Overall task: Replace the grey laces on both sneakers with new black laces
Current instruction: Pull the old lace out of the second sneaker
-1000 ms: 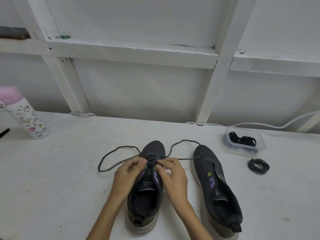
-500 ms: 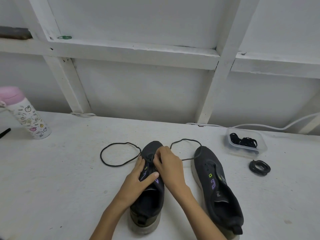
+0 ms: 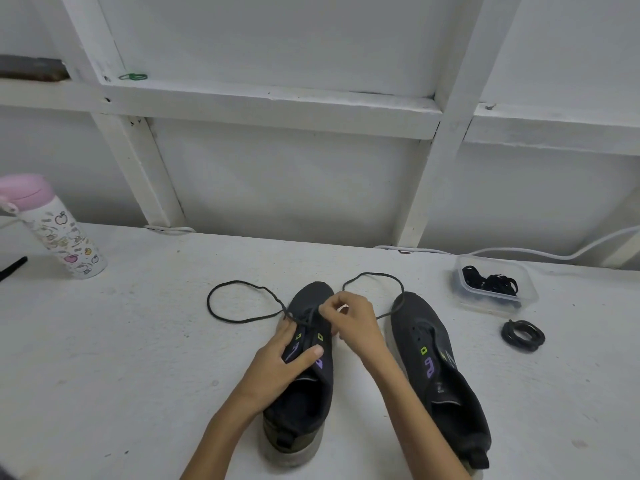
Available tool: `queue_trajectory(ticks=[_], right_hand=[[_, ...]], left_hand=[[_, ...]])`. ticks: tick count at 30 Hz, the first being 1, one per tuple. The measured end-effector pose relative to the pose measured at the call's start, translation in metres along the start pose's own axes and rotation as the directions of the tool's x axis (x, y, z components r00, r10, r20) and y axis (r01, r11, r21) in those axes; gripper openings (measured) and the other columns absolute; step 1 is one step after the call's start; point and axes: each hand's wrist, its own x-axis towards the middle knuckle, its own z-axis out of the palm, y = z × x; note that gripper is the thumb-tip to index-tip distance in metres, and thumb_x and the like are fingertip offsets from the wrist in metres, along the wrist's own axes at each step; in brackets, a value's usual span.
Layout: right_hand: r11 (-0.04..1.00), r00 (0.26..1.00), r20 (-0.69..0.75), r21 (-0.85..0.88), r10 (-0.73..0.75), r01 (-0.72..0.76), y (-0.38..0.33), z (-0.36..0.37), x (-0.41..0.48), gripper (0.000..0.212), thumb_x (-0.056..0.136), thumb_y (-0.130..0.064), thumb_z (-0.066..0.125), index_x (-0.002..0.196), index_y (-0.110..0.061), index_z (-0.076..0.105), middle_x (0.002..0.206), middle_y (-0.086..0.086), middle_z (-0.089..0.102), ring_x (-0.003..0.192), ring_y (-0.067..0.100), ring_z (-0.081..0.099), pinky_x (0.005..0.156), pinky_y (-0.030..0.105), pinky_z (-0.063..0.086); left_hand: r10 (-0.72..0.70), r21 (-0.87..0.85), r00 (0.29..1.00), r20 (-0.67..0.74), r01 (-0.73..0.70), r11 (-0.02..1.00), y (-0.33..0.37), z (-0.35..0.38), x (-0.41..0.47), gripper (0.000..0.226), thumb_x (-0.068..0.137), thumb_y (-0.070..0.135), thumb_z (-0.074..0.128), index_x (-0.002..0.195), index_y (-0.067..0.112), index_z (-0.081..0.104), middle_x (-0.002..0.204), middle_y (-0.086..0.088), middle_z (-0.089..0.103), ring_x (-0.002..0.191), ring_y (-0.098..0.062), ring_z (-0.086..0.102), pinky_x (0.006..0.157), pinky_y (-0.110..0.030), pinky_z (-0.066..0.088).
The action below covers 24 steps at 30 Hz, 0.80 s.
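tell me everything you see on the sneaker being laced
The sneaker is dark grey knit-looking fabric with purple marks, green eyelet tabs, a heel pull tab and a pale sole. It stands upright on the white table, toe away. A dark lace runs only through eyelets near the toe, looping out both sides. The left hand grips its middle; the right hand pinches the lace over the toe.

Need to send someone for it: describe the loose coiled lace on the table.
On the white table, look right to the clear plastic tub. Just in front of it lies the black lace coil, bare on the table, unlike the laces inside.
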Motion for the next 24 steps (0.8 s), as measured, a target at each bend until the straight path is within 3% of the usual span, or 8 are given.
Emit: queue_trajectory(ticks=[5,8,10,12,17,19,21,24], right_hand=[[0.99,0.997,0.043,0.128,0.059,-0.064,0.006,-0.01,-0.003,0.015,0.087,-0.018,0.07,0.087,-0.003,0.069,0.075,0.004,0.065,0.051,0.012,0.055,0.048,0.021,0.044],[0.991,0.997,0.028,0.118,0.067,-0.07,0.012,-0.012,-0.008,0.013,0.077,-0.014,0.08,0.082,-0.012,0.069,0.071,0.002,0.065,0.053,0.012,0.058,0.051,0.026,0.051],[1.0,1.0,-0.012,0.002,0.024,-0.024,0.014,-0.009,-0.007,0.009,0.079,-0.015,0.077,0.078,-0.019,0.069,0.073,-0.001,0.067,0.057,0.012,0.06,0.059,0.033,0.056],[0.996,1.0,0.004,-0.093,-0.008,0.009,0.01,-0.01,-0.002,0.009,0.083,-0.017,0.072,0.075,-0.021,0.069,0.076,-0.004,0.069,0.062,0.013,0.063,0.065,0.036,0.056],[0.997,1.0,0.017,0.07,0.024,-0.025,-0.003,-0.018,0.005,0.01,0.089,-0.007,0.062,0.081,-0.01,0.067,0.074,0.001,0.065,0.055,0.012,0.058,0.054,0.025,0.046],[0.994,0.999,0.028,0.1,0.033,-0.036,0.001,-0.016,0.0,0.004,0.086,-0.014,0.069,0.084,-0.01,0.068,0.078,0.002,0.067,0.054,0.011,0.058,0.05,0.022,0.044],[0.995,0.997,0.043,0.062,0.071,-0.074,0.009,-0.011,-0.005,0.014,0.076,-0.022,0.081,0.079,-0.016,0.069,0.075,-0.001,0.069,0.053,0.008,0.059,0.051,0.023,0.044],[0.997,0.995,0.066,-0.028,0.073,-0.071,0.014,-0.006,-0.008,0.015,0.072,-0.024,0.081,0.067,-0.019,0.068,0.068,-0.005,0.069,0.055,0.009,0.06,0.059,0.031,0.048]], left_hand=[[-0.032,-0.013,0.999,0.01,0.032,0.999,0.003,0.002,0.0,0.055,0.088,0.035,0.067,0.125,0.06,0.036,0.115,0.056,0.044,0.11,0.031,0.04,0.089,0.004,0.034],[-0.032,-0.024,0.999,-0.005,0.031,0.999,0.002,0.004,-0.001,0.056,0.086,0.046,0.067,0.131,0.058,0.037,0.13,0.046,0.043,0.12,0.025,0.039,0.1,-0.005,0.031],[-0.026,-0.023,1.0,-0.014,0.025,0.999,0.001,0.005,-0.001,0.073,0.078,0.062,0.065,0.142,0.048,0.036,0.145,0.034,0.036,0.13,0.017,0.034,0.106,-0.01,0.028],[-0.031,-0.019,0.999,-0.027,0.031,0.999,0.0,0.006,-0.002,0.079,0.078,0.063,0.065,0.147,0.042,0.033,0.15,0.03,0.03,0.132,0.015,0.032,0.105,-0.008,0.025],[-0.074,-0.009,0.996,-0.058,0.074,0.997,0.002,0.006,-0.005,0.076,0.085,0.053,0.06,0.151,0.033,0.029,0.155,0.022,0.025,0.14,0.004,0.026,0.116,-0.021,0.022],[-0.068,-0.001,0.995,-0.071,0.068,0.998,0.004,0.008,-0.006,0.07,0.087,0.052,0.059,0.149,0.036,0.03,0.153,0.023,0.027,0.137,0.005,0.028,0.114,-0.017,0.023],[-0.042,0.003,0.996,-0.084,0.043,0.999,0.005,0.009,-0.008,0.061,0.088,0.051,0.057,0.143,0.044,0.032,0.149,0.027,0.029,0.132,0.01,0.03,0.104,-0.008,0.023],[-0.03,0.019,0.994,-0.102,0.032,0.999,0.004,0.009,-0.01,0.073,0.081,0.063,0.05,0.147,0.041,0.029,0.153,0.027,0.023,0.137,0.011,0.023,0.107,-0.01,0.019]])
